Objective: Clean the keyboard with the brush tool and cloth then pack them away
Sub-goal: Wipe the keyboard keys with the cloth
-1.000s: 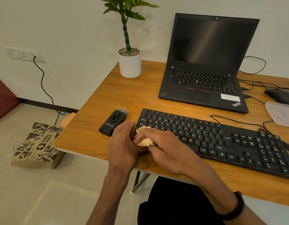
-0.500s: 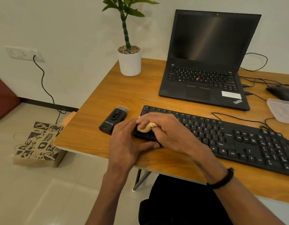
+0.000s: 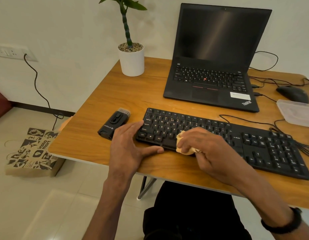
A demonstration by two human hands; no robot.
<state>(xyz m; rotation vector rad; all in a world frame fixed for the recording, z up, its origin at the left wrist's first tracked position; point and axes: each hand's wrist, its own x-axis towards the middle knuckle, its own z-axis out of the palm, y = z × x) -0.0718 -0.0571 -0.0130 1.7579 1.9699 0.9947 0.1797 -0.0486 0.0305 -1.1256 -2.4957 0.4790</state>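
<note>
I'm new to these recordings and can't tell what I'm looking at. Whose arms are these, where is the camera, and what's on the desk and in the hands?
There is no machine here: these are a person's two bare hands, filmed by a wide-angle camera worn on the head, looking forward and down. That is why the arms reach in from the bottom edge.

The right hand grips a small yellowish cloth and presses it on the black keyboard, near its front edge. The left hand rests on the keyboard's left end with straight fingers, seemingly steadying it.

Just left of the keyboard lies the black brush tool, untouched. Farther back on the wooden desk stand an open laptop and a potted plant. At the right are a mouse and a clear plastic container.
</note>
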